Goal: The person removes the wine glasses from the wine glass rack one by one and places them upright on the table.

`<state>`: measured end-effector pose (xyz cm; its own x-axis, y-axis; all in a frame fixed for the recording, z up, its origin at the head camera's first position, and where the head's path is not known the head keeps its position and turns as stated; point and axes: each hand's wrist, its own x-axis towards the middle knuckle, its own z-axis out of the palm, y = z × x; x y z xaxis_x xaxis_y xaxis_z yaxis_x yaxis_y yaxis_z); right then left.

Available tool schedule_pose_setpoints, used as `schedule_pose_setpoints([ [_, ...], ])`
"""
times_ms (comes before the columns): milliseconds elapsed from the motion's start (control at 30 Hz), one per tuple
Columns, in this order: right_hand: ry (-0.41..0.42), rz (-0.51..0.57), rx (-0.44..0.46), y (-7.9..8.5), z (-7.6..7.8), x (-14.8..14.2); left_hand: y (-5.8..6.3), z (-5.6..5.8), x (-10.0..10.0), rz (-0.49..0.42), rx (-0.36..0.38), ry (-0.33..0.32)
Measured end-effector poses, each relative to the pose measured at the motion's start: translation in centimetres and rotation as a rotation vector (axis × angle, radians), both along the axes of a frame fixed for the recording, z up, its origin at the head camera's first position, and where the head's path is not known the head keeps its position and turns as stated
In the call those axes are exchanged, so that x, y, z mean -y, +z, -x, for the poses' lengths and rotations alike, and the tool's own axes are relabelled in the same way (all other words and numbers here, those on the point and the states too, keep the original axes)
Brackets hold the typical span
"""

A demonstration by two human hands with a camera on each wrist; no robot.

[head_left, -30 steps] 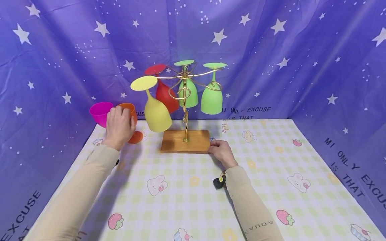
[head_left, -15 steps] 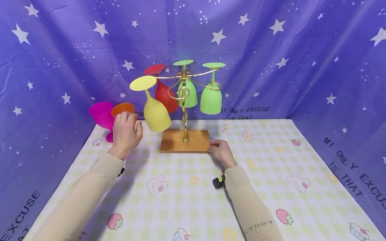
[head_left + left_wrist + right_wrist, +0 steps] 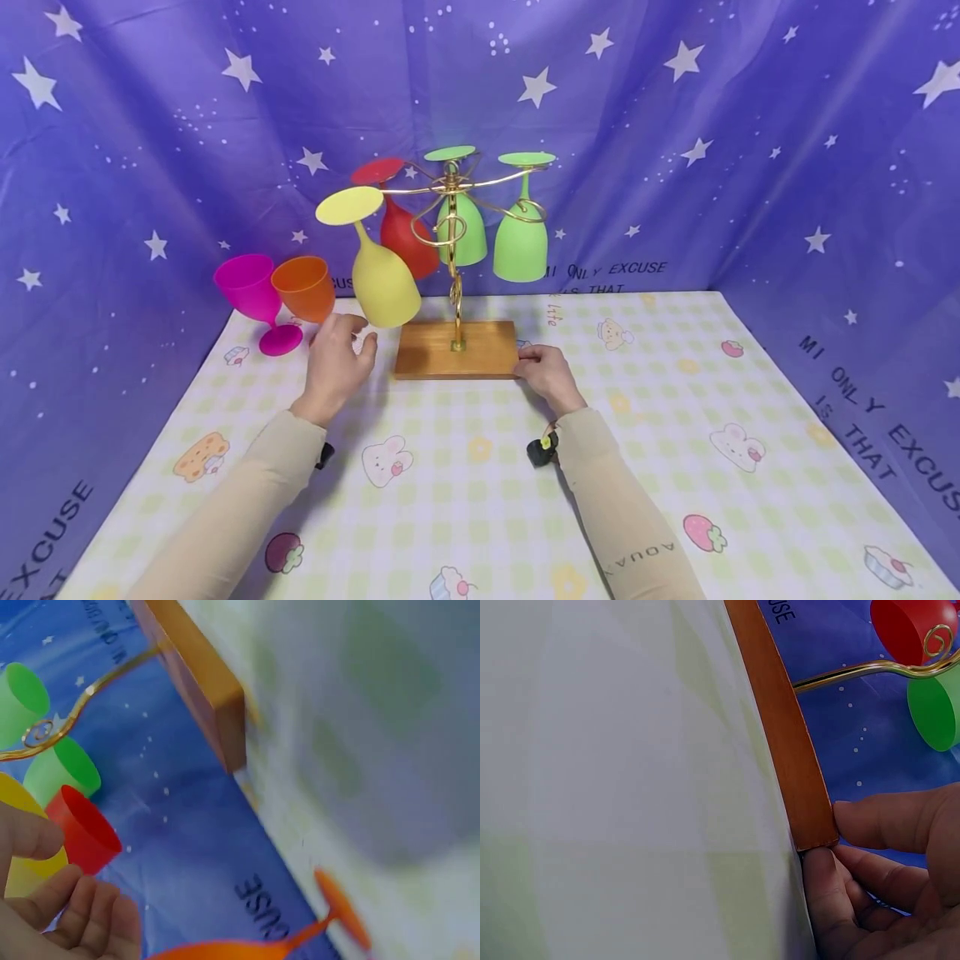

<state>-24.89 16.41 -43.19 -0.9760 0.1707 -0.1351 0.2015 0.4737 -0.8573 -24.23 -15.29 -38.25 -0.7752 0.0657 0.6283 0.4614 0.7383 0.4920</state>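
My left hand is raised beside the yellow goblet, below its bowl, with thumb and loosely bent fingers apart and nothing between them. That goblet hangs tilted, foot up, from a gold rack. In the left wrist view the yellow bowl shows just behind the thumb. My right hand grips the right end of the rack's wooden base; in the right wrist view the thumb lies against one face of the base and a finger at its end.
A magenta goblet and an orange goblet stand upright at the table's back left. A red goblet and two green goblets, one at the right, hang from the rack. A starred purple curtain surrounds the table.
My left hand has let go of the orange goblet, now standing by the magenta one, and moved right and nearer to the yellow goblet. The right hand keeps its place on the base.
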Motion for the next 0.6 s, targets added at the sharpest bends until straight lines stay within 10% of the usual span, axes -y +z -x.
schedule_pose_setpoints([
  [267, -0.004, -0.010, -0.002, -0.1, 0.1, 0.0, -1.2, -0.5, -1.3, -0.127, 0.267, -0.006],
  [600, 0.007, -0.023, -0.023, -0.3, 0.2, 0.0, -2.3, -0.3, -1.9, -0.166, 0.345, -0.004],
])
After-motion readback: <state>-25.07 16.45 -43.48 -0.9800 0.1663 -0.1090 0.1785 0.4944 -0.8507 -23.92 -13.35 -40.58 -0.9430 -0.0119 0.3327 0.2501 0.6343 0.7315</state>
